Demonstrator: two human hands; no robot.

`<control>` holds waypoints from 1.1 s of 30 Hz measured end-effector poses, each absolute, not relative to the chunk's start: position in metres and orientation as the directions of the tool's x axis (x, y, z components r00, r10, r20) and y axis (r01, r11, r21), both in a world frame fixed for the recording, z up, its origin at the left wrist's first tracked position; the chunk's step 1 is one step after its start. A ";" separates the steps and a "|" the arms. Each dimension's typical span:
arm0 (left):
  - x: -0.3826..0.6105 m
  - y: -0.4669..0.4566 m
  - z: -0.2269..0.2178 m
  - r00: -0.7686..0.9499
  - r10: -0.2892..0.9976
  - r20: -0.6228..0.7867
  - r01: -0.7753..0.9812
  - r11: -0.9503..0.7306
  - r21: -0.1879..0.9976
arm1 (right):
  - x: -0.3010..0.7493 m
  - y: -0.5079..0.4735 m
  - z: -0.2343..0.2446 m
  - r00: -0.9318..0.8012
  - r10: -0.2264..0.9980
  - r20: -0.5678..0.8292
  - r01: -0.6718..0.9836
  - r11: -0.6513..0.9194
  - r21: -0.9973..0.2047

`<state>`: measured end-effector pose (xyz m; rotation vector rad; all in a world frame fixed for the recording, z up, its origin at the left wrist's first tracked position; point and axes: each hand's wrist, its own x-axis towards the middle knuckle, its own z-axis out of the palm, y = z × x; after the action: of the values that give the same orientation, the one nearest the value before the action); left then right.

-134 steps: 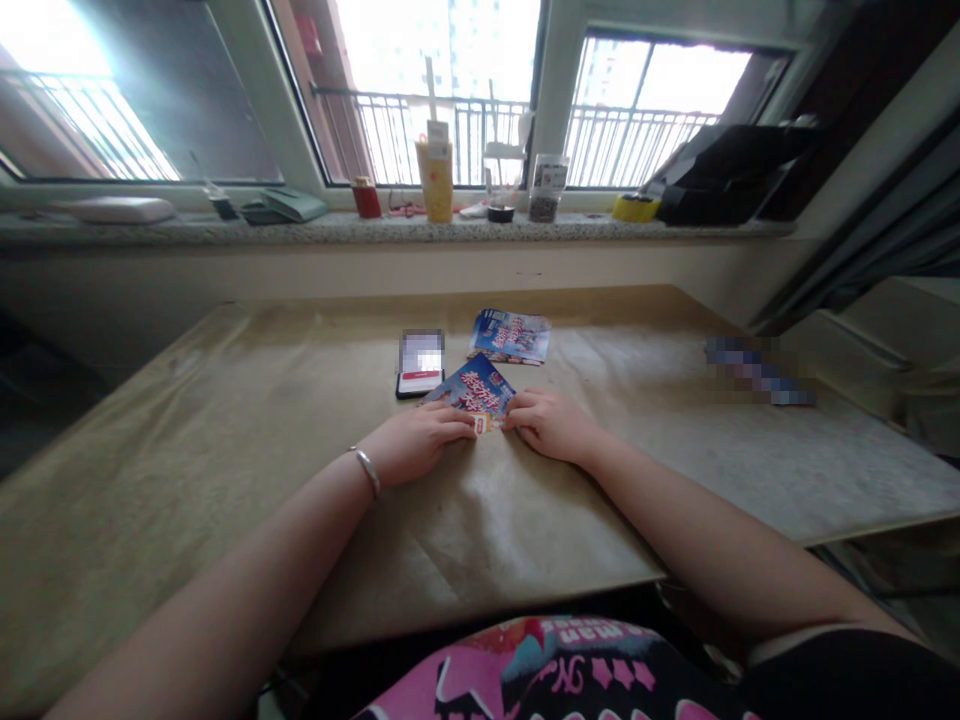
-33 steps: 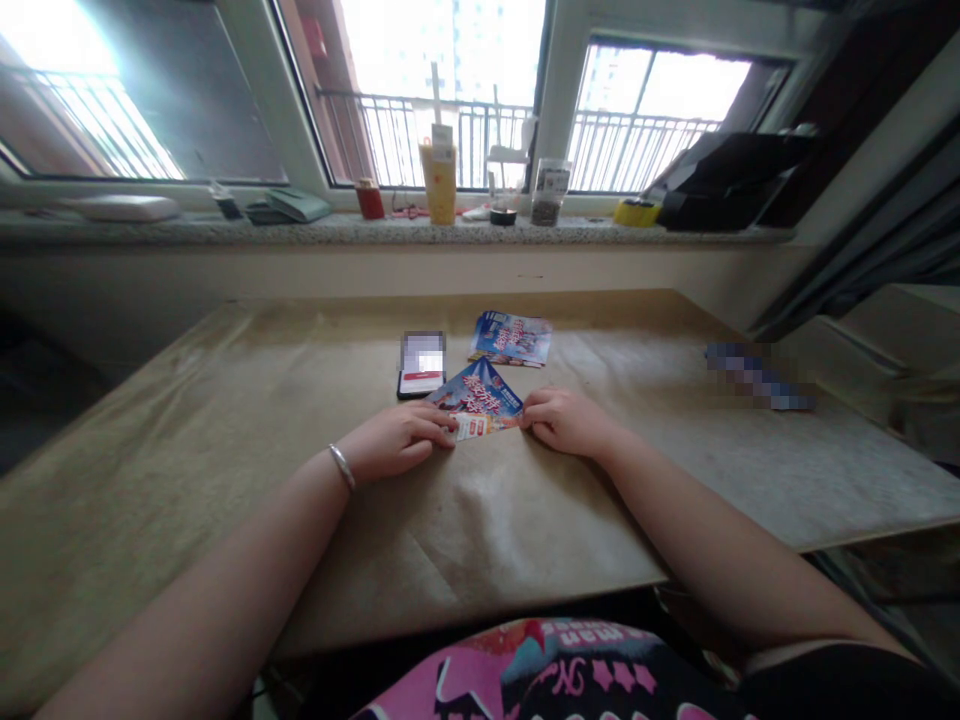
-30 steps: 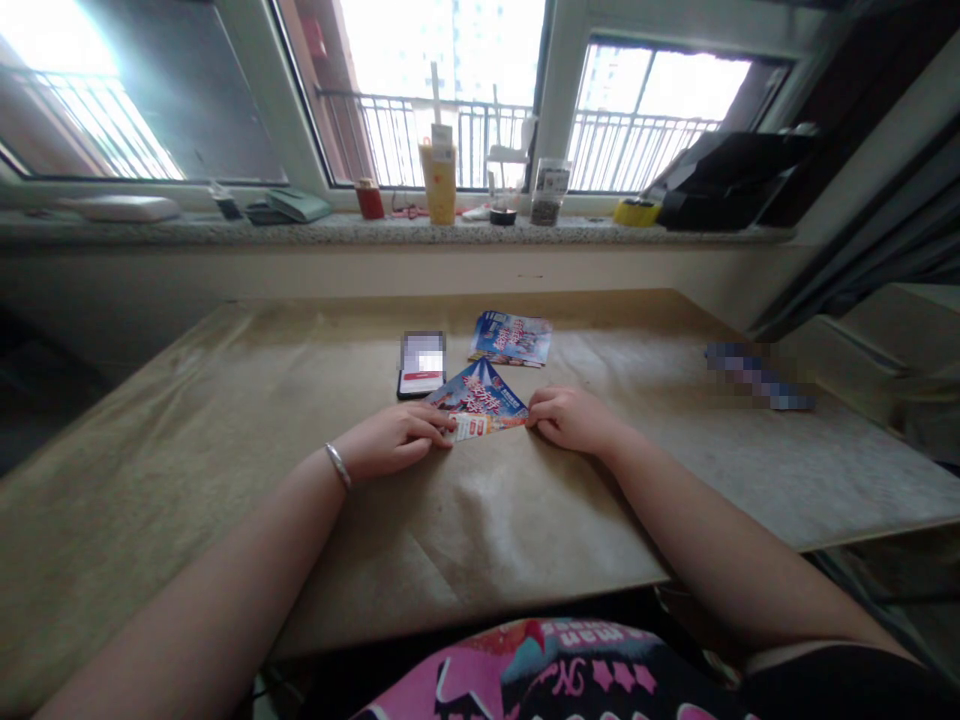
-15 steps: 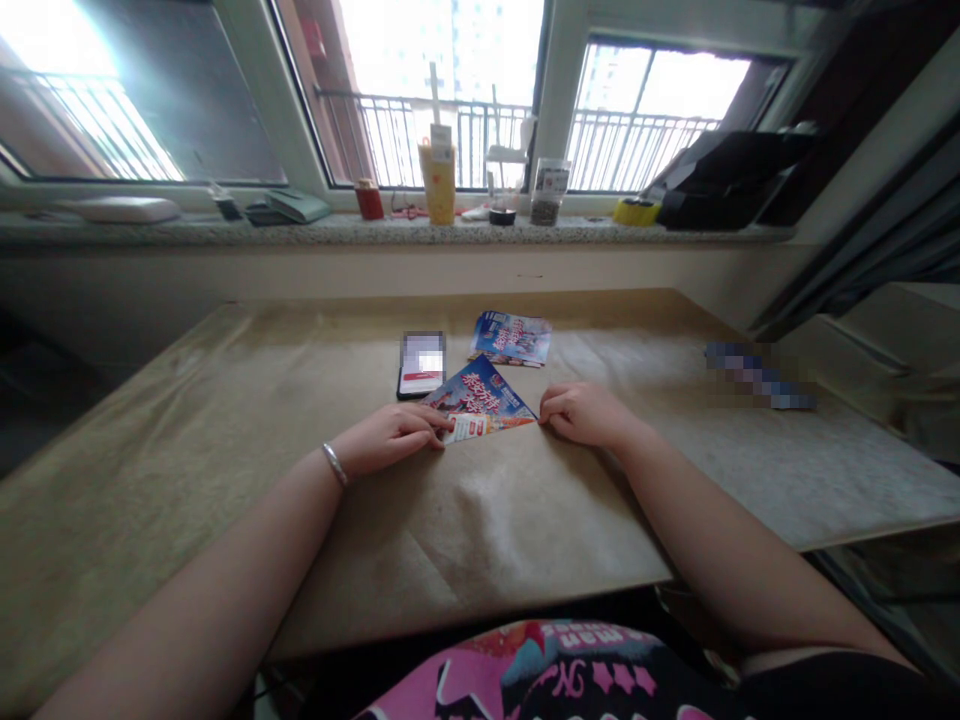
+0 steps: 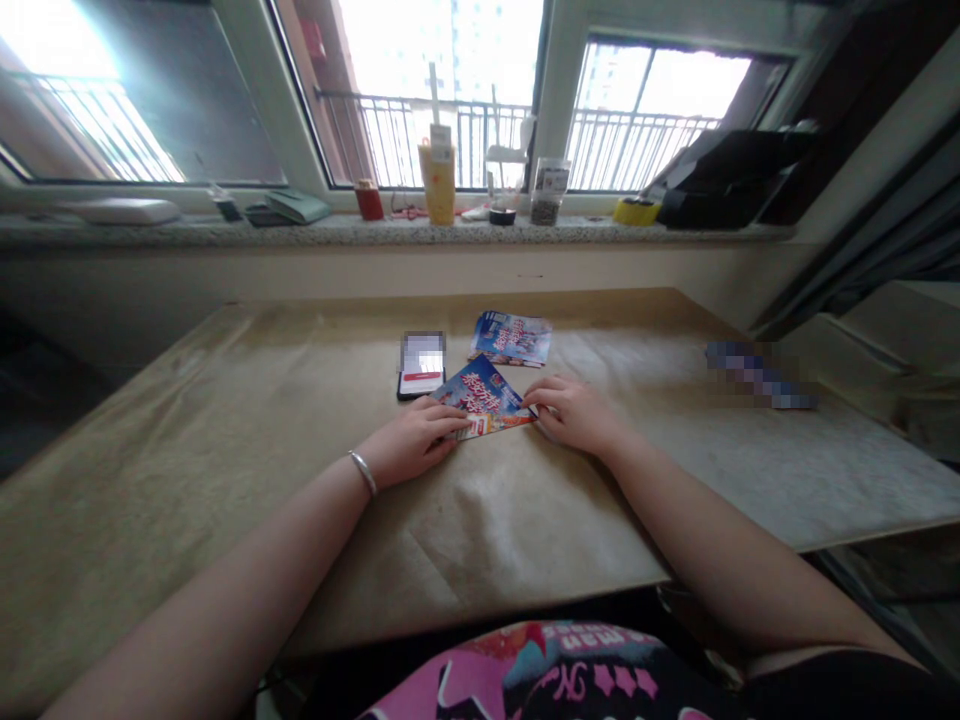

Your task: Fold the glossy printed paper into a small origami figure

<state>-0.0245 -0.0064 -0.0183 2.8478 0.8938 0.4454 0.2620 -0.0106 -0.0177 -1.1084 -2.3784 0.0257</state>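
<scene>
A blue printed leaflet (image 5: 482, 397), folded to a triangle, lies on the brown-paper-covered table (image 5: 225, 440). My left hand (image 5: 415, 447), with a silver bracelet on the wrist, presses its fingertips on the leaflet's near left edge. My right hand (image 5: 574, 411) rests at the leaflet's right corner, fingers curled and touching that tip. A second blue leaflet (image 5: 511, 338) lies flat just behind. A phone (image 5: 421, 364) lies to the left of the folded leaflet.
A stone windowsill (image 5: 375, 230) behind the table carries a yellow cup (image 5: 439, 183), a red jar (image 5: 368, 199), a clear container (image 5: 548, 190), a yellow tape roll (image 5: 636, 210) and a black bag (image 5: 724, 170). A blurred flat item (image 5: 757, 373) lies at the table's right.
My hands had slid apart along the leaflet's near edge. Now the left hand has moved up over that edge and the right hand has moved in over the right corner.
</scene>
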 end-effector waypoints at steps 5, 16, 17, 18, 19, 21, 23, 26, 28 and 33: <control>-0.023 -0.004 -0.022 0.802 0.532 0.270 0.474 -0.843 0.252 | 0.257 -0.011 -0.017 -0.557 0.668 0.493 0.663 0.716 -0.220; -0.016 -0.001 -0.024 0.855 0.413 0.314 0.320 -0.896 0.307 | 0.250 -0.011 -0.022 -0.589 0.608 0.533 0.642 0.752 -0.148; -0.016 -0.001 -0.024 0.852 0.415 0.320 0.328 -0.899 0.291 | 0.249 -0.011 -0.022 -0.587 0.607 0.536 0.647 0.749 -0.139; -0.016 -0.001 -0.024 0.848 0.415 0.330 0.336 -0.902 0.272 | 0.248 -0.012 -0.022 -0.581 0.610 0.538 0.655 0.744 -0.136; -0.016 -0.001 -0.024 0.845 0.412 0.342 0.341 -0.906 0.249 | 0.247 -0.012 -0.023 -0.571 0.619 0.539 0.665 0.734 -0.139; -0.016 -0.001 -0.024 0.840 0.403 0.362 0.356 -0.915 0.192 | 0.247 -0.011 -0.025 -0.534 0.653 0.537 0.692 0.702 -0.165; -0.016 -0.002 -0.023 0.828 0.411 0.381 0.395 -0.910 0.124 | 0.247 -0.008 -0.029 -0.487 0.687 0.539 0.717 0.667 -0.202; -0.016 -0.003 -0.023 0.813 0.430 0.393 0.438 -0.896 0.076 | 0.248 -0.001 -0.034 -0.439 0.722 0.535 0.727 0.636 -0.261; -0.016 -0.004 -0.022 0.818 0.422 0.390 0.427 -0.901 0.081 | 0.249 0.002 -0.036 -0.403 0.743 0.535 0.715 0.620 -0.322; -0.014 -0.006 -0.021 0.844 0.381 0.378 0.364 -0.924 0.119 | 0.251 0.003 -0.034 -0.239 0.829 0.506 0.714 0.503 -0.487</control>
<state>-0.0140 -0.0057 -0.0214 2.9757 0.6020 0.6238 0.2514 0.0032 -0.0338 -1.2620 -2.0082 0.1979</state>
